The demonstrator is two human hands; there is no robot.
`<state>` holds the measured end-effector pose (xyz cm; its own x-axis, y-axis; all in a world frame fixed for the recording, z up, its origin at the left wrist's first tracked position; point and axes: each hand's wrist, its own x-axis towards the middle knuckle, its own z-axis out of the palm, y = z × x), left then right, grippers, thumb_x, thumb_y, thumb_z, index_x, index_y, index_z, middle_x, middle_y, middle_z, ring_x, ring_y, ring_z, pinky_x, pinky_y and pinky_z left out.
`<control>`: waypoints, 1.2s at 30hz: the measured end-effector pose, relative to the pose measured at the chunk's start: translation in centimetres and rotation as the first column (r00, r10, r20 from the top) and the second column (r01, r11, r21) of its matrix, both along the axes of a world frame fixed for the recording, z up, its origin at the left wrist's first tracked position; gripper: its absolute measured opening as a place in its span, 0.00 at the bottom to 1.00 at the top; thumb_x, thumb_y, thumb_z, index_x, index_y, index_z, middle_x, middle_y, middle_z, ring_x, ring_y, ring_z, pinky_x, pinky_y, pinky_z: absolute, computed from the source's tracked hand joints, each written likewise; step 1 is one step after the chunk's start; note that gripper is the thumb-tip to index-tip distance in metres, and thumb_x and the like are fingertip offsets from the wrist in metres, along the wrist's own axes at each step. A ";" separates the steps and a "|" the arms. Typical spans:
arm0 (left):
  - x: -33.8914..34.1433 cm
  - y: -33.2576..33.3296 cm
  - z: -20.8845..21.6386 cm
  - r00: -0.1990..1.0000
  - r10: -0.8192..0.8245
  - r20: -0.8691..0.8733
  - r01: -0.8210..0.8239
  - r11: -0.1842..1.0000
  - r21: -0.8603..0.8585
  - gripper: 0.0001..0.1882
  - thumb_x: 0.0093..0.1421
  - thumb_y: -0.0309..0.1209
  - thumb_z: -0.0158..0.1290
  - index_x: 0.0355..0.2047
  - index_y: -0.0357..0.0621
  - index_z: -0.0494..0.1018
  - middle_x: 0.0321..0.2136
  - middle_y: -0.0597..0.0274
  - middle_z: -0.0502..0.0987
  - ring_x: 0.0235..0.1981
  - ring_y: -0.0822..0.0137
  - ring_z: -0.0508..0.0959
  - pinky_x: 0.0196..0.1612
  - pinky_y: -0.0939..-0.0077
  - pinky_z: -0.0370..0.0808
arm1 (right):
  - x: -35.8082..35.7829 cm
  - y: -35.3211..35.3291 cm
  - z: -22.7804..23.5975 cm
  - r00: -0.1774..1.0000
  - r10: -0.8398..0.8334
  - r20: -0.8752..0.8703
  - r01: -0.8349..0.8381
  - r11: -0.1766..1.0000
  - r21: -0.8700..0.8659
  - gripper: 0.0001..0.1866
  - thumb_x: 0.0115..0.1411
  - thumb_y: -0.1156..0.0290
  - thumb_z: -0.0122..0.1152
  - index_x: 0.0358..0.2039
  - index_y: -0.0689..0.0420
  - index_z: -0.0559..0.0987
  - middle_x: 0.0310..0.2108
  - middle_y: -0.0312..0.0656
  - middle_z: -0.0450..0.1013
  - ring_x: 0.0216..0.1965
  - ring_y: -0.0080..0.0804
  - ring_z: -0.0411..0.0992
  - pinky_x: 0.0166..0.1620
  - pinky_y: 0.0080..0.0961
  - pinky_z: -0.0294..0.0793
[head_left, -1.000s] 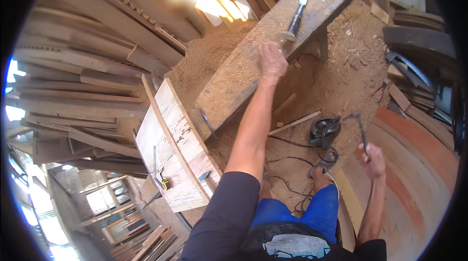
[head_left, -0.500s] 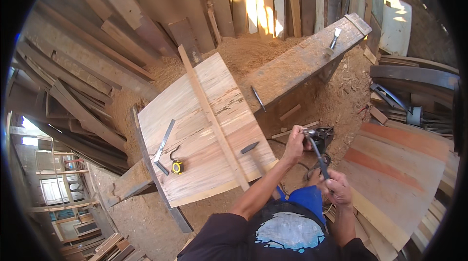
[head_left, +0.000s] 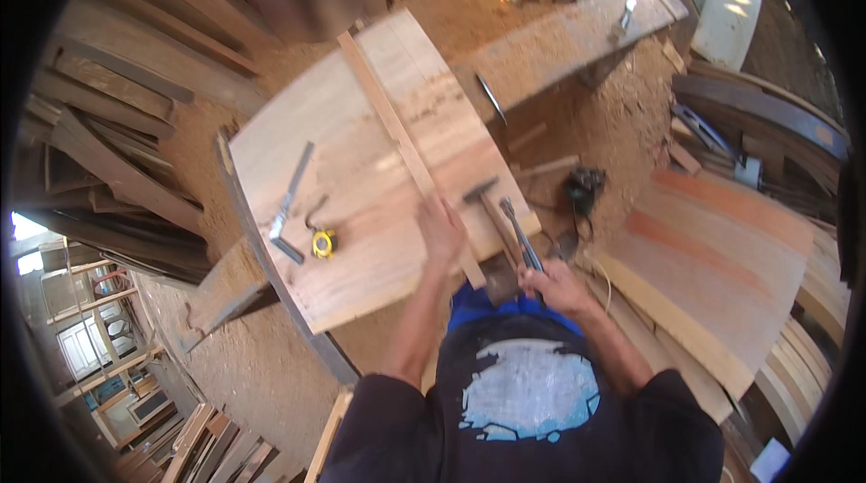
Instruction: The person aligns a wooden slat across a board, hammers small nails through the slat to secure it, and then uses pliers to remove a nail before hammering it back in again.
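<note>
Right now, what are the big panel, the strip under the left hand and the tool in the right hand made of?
Panel: bare unfinished wood, pale with visible grain. Strip: same raw wood, slightly darker. Tool in the right hand: two slim dark arms, probably metal; likely pincers, hard to tell. The left hand rests on the strip.

This is a rough woodworking shop, shown by the sawdust-covered floor (head_left: 577, 113), planks and offcuts (head_left: 117, 122) stacked along the walls, a curved wooden panel (head_left: 361, 176) serving as a surface, and a hammer (head_left: 492, 212), metal square (head_left: 290, 199) and yellow tape measure (head_left: 322, 242) lying on it.
</note>
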<state>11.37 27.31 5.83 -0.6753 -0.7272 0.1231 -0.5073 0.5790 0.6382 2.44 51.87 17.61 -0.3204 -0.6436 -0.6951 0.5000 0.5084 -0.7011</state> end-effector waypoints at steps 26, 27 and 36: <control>-0.1 -4.9 -4.9 0.996 -0.030 0.083 0.043 0.987 -0.153 0.26 0.68 0.31 0.45 0.62 0.28 0.60 0.70 0.39 0.57 0.71 0.38 0.54 0.73 0.42 0.49 | 2.1 -10.8 1.8 0.865 0.146 0.481 -0.317 0.902 0.295 0.11 0.67 0.68 0.59 0.43 0.62 0.74 0.37 0.43 0.72 0.40 0.37 0.76 0.37 0.52 0.82; -0.1 -4.9 -4.8 0.996 -0.034 0.080 0.045 0.988 -0.145 0.25 0.68 0.31 0.45 0.61 0.28 0.61 0.70 0.40 0.56 0.72 0.38 0.54 0.73 0.42 0.49 | 2.1 -11.4 2.1 0.867 0.241 0.437 -0.392 0.871 0.297 0.10 0.67 0.69 0.57 0.42 0.63 0.75 0.35 0.43 0.73 0.38 0.36 0.76 0.35 0.50 0.83; 0.1 -5.1 -4.5 0.996 -0.052 0.076 0.058 0.995 -0.079 0.30 0.66 0.29 0.46 0.66 0.27 0.57 0.70 0.38 0.55 0.71 0.35 0.54 0.73 0.42 0.48 | 0.8 -10.7 2.2 0.843 0.332 0.423 -0.498 0.777 0.385 0.10 0.67 0.64 0.57 0.40 0.58 0.77 0.36 0.42 0.76 0.40 0.34 0.78 0.36 0.46 0.82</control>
<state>11.46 22.21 1.28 -0.7237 -0.6781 0.1285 -0.5169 0.6559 0.5502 3.23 41.20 19.76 0.1900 -0.2340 -0.9535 0.3090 0.9361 -0.1681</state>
